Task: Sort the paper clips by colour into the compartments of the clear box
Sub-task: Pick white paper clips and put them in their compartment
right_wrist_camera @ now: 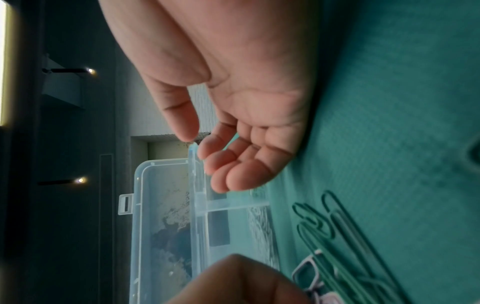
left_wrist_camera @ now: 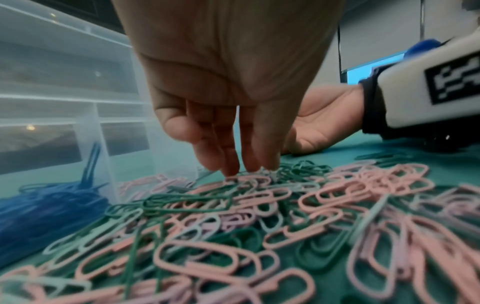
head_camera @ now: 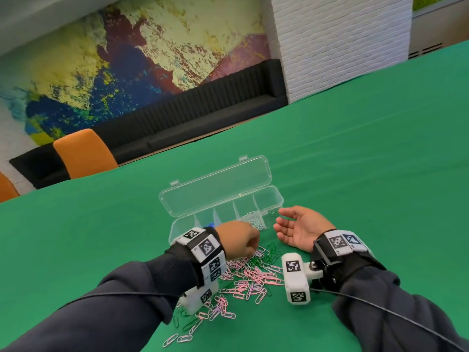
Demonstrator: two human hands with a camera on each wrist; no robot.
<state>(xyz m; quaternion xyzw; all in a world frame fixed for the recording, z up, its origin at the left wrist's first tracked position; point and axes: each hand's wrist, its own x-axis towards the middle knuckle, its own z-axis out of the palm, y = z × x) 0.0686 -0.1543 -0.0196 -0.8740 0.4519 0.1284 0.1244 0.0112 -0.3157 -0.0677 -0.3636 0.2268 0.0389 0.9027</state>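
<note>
Our left hand [left_wrist_camera: 228, 131] digs its fingertips into the clip pile [head_camera: 243, 278]; whether it pinches one, we cannot tell. Our right hand [head_camera: 299, 228] rests open. Next, we carry one colour to the clear box [head_camera: 274, 199].

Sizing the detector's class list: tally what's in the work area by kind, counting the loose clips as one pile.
clear box: 1
left hand, right hand: 2
left wrist camera, right wrist camera: 2
paper clip pile: 1 (clips too many to count)
Total: 6
</note>
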